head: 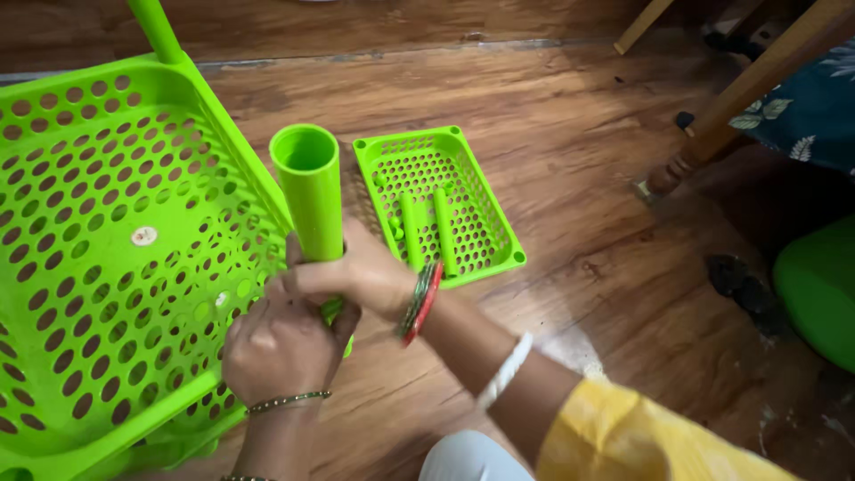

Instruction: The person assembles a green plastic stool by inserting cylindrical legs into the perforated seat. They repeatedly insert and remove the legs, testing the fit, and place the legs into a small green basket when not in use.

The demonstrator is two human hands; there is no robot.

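Observation:
A bright green plastic tube [309, 189] stands upright at the near right corner of a large green perforated tray [107, 232] on the wooden floor. My right hand [356, 272], with red and green bangles on the wrist, wraps around the tube's lower part. Just below it, my left hand [280, 343] grips the tube's base where it meets the tray corner. Another green tube [158, 31] rises from the tray's far corner.
A smaller green perforated tray [485, 209] lies on the floor to the right, holding two short green rods [427, 233]. Wooden furniture legs [712, 125] stand at the upper right. A green rounded object [819, 289] sits at the right edge.

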